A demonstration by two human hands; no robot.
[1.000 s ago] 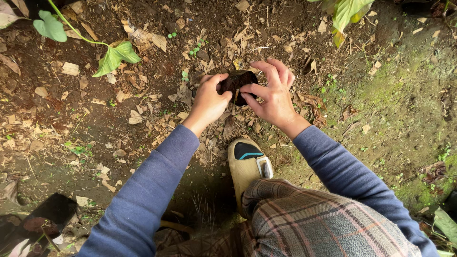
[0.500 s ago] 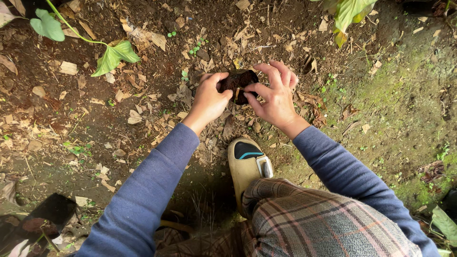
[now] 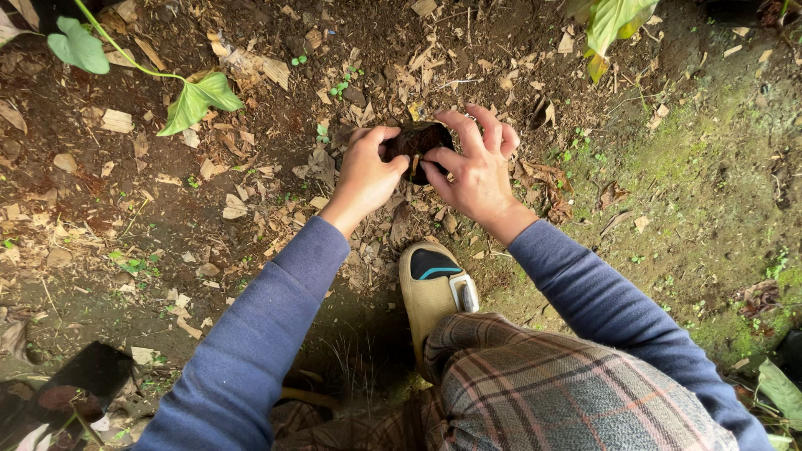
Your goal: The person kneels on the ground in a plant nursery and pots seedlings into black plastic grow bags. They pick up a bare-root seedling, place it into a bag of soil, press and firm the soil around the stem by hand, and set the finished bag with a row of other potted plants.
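Both hands gripping a small dark soil-filled pot (image 3: 418, 140) just above leaf-littered ground (image 3: 209, 217): left hand (image 3: 368, 171) clamping its left side, right hand (image 3: 478, 171) wrapping the right. Tan shoe (image 3: 430, 288) sitting just below.

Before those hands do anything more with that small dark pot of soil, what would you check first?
1. Left hand grips the pot: ok.
2. Right hand grips it too, fingers over the rim: ok.
3. Pot filled with soil: ok, dark soil shows at the top.
4. Pot upright: cannot tell, hands hide most of it.
5. Shoe planted on the ground: ok.
6. Ground beneath the pot free of litter: not ok, dry leaves lie all about.
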